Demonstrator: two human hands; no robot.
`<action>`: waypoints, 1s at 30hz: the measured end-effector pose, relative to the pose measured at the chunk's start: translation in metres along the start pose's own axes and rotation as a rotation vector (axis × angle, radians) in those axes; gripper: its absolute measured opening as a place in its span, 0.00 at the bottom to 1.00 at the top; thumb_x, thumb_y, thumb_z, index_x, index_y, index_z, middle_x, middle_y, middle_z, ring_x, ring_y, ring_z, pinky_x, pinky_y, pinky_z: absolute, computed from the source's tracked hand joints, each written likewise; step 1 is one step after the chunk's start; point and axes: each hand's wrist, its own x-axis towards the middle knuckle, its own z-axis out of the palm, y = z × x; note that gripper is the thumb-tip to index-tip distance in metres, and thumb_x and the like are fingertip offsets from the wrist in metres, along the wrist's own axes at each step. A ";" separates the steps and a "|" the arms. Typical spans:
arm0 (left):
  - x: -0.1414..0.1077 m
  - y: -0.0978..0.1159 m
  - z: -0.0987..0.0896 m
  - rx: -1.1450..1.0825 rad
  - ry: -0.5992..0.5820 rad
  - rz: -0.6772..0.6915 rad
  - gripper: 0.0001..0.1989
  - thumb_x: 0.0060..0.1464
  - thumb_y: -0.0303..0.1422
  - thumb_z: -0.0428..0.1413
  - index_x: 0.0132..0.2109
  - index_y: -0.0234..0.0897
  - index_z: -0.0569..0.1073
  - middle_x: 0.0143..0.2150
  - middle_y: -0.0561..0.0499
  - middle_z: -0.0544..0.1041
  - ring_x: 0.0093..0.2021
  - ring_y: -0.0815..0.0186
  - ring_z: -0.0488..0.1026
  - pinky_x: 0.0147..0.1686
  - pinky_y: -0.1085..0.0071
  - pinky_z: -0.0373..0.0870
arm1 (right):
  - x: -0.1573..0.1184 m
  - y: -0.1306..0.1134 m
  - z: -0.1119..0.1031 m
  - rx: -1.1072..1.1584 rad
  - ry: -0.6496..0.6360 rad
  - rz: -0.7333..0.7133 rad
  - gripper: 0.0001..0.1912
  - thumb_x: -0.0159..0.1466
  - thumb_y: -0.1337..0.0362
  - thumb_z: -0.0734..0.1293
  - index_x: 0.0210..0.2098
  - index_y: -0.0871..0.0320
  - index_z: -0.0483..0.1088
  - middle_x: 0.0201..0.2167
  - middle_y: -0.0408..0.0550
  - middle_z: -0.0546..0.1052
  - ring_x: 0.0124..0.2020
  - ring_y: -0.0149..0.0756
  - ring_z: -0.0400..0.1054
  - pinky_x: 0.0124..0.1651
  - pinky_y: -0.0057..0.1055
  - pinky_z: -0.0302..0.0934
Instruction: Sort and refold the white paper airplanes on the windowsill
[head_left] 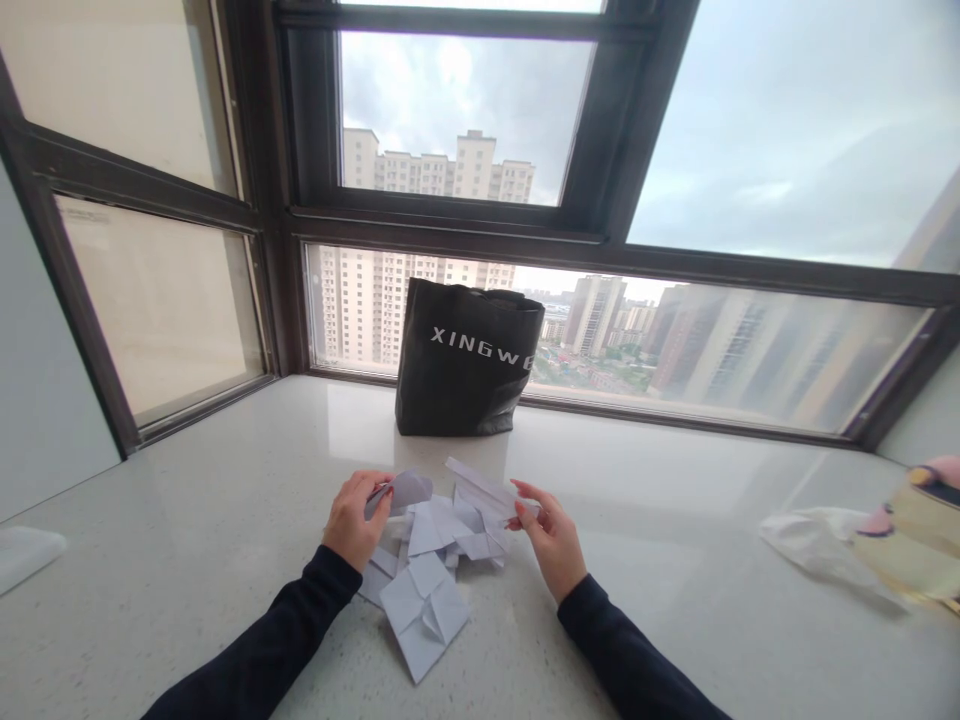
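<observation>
A loose heap of white folded papers (pixel 436 527) lies on the pale speckled countertop between my hands. My left hand (pixel 355 517) pinches a folded piece of paper (pixel 412 488) at the heap's left side. On the right, my right hand (pixel 549 535) has its thumb and fingers closed on a long folded paper (pixel 482 484), tilted over the heap. Nearest to me lies a square folded paper (pixel 427 615) with crossing creases and a raised flap. Some papers in the heap overlap, so their full shapes are hidden.
A black bag (pixel 469 365) with white lettering stands upright behind the heap, near the window. At the right edge are a crumpled white tissue (pixel 821 545) and a yellow and pink object (pixel 919 530). A white item (pixel 28 557) lies at the far left.
</observation>
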 end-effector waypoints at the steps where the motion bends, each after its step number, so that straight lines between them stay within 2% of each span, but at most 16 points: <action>1: 0.000 -0.001 0.000 -0.011 0.020 -0.006 0.12 0.53 0.34 0.43 0.37 0.35 0.69 0.35 0.47 0.72 0.36 0.63 0.70 0.38 0.69 0.67 | 0.000 0.003 0.000 -0.019 -0.015 0.023 0.19 0.56 0.55 0.60 0.42 0.59 0.65 0.34 0.48 0.68 0.24 0.32 0.69 0.30 0.33 0.67; 3: 0.000 -0.002 0.001 -0.022 0.060 -0.022 0.14 0.54 0.37 0.42 0.39 0.35 0.68 0.35 0.47 0.73 0.35 0.63 0.71 0.35 0.70 0.68 | 0.000 0.007 0.000 -0.058 -0.041 0.049 0.18 0.55 0.56 0.59 0.41 0.60 0.65 0.32 0.48 0.71 0.24 0.33 0.69 0.29 0.33 0.66; 6: -0.002 -0.001 0.001 -0.018 0.088 -0.029 0.14 0.54 0.38 0.43 0.39 0.36 0.68 0.34 0.48 0.74 0.35 0.63 0.72 0.36 0.68 0.67 | -0.001 0.007 0.000 -0.119 -0.065 0.057 0.15 0.54 0.60 0.60 0.39 0.59 0.66 0.24 0.43 0.72 0.19 0.31 0.65 0.23 0.30 0.62; 8: -0.004 0.003 0.000 0.015 0.088 -0.020 0.12 0.52 0.34 0.44 0.39 0.37 0.69 0.36 0.48 0.75 0.37 0.60 0.71 0.40 0.63 0.65 | -0.003 0.003 0.001 -0.161 -0.097 0.053 0.13 0.52 0.62 0.62 0.36 0.58 0.68 0.20 0.41 0.71 0.17 0.30 0.62 0.21 0.27 0.58; 10: -0.007 0.011 -0.002 0.059 0.092 -0.007 0.14 0.49 0.28 0.44 0.42 0.38 0.69 0.41 0.48 0.74 0.41 0.57 0.70 0.45 0.57 0.59 | -0.006 -0.003 0.002 -0.187 -0.146 0.041 0.11 0.51 0.63 0.63 0.35 0.57 0.70 0.20 0.40 0.72 0.18 0.29 0.61 0.22 0.26 0.57; 13: -0.011 0.026 -0.007 0.067 0.082 0.102 0.20 0.45 0.23 0.42 0.45 0.39 0.68 0.45 0.49 0.72 0.46 0.58 0.67 0.48 0.57 0.55 | -0.010 -0.010 0.006 -0.170 -0.260 0.043 0.11 0.51 0.64 0.64 0.34 0.56 0.71 0.20 0.39 0.71 0.20 0.29 0.61 0.23 0.25 0.56; 15: -0.016 0.039 -0.010 0.025 0.036 0.217 0.19 0.45 0.22 0.41 0.41 0.40 0.70 0.44 0.50 0.73 0.46 0.59 0.67 0.46 0.59 0.56 | -0.011 -0.012 0.008 -0.110 -0.319 0.071 0.12 0.51 0.62 0.64 0.35 0.57 0.71 0.19 0.39 0.71 0.19 0.28 0.60 0.22 0.25 0.55; 17: -0.023 0.051 -0.011 -0.046 -0.061 0.316 0.17 0.45 0.21 0.41 0.36 0.41 0.71 0.41 0.51 0.74 0.44 0.61 0.67 0.45 0.61 0.58 | -0.010 -0.011 0.010 -0.037 -0.328 0.099 0.13 0.51 0.60 0.64 0.35 0.58 0.70 0.19 0.39 0.71 0.17 0.27 0.60 0.20 0.24 0.55; 20: -0.034 0.063 -0.005 -0.163 -0.340 0.457 0.17 0.48 0.22 0.41 0.38 0.41 0.70 0.43 0.51 0.74 0.44 0.64 0.68 0.46 0.66 0.59 | -0.007 -0.009 0.010 0.023 -0.282 0.109 0.17 0.53 0.54 0.62 0.35 0.60 0.69 0.19 0.41 0.70 0.16 0.29 0.62 0.18 0.25 0.57; 23: -0.043 0.064 0.005 -0.127 -0.591 0.540 0.15 0.54 0.30 0.43 0.49 0.43 0.66 0.52 0.52 0.69 0.51 0.63 0.63 0.50 0.65 0.55 | -0.004 -0.007 0.008 0.038 -0.190 0.098 0.19 0.53 0.51 0.61 0.34 0.61 0.68 0.17 0.41 0.70 0.17 0.30 0.64 0.17 0.26 0.58; 26: -0.050 0.058 0.015 0.036 -0.657 0.505 0.20 0.57 0.42 0.42 0.56 0.45 0.59 0.57 0.53 0.62 0.56 0.60 0.57 0.54 0.58 0.47 | 0.000 -0.006 0.003 0.015 -0.060 0.083 0.19 0.54 0.51 0.61 0.35 0.61 0.68 0.17 0.42 0.70 0.16 0.31 0.64 0.18 0.26 0.58; 30: -0.054 0.046 0.023 0.165 -0.612 0.477 0.22 0.57 0.46 0.39 0.56 0.46 0.59 0.58 0.53 0.61 0.57 0.60 0.57 0.56 0.52 0.38 | 0.005 -0.001 -0.006 -0.046 0.113 0.067 0.20 0.55 0.53 0.59 0.39 0.62 0.66 0.24 0.46 0.73 0.22 0.33 0.67 0.24 0.29 0.62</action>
